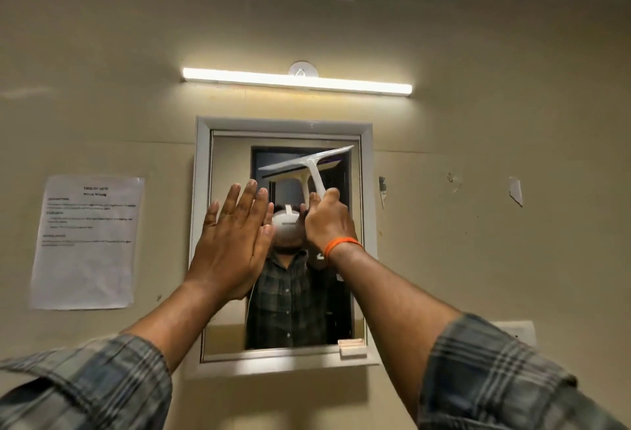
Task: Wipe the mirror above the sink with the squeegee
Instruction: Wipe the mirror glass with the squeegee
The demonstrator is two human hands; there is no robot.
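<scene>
Squeegee high on the mirror.
Right hand grips its handle, blade tilted near the top; left hand lies flat, fingers straight, at the mirror's left side.

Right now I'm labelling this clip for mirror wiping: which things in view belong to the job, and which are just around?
Job: squeegee, gripped by the right hand; mirror; left hand, open and flat.

Just around: tube light; paper notice; small box on the mirror's ledge.

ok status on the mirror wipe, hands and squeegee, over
Right hand grips white plastic squeegee, blade tilted, high on white-framed wall mirror. Left hand open, flat before the glass. Nothing blocking.
</scene>
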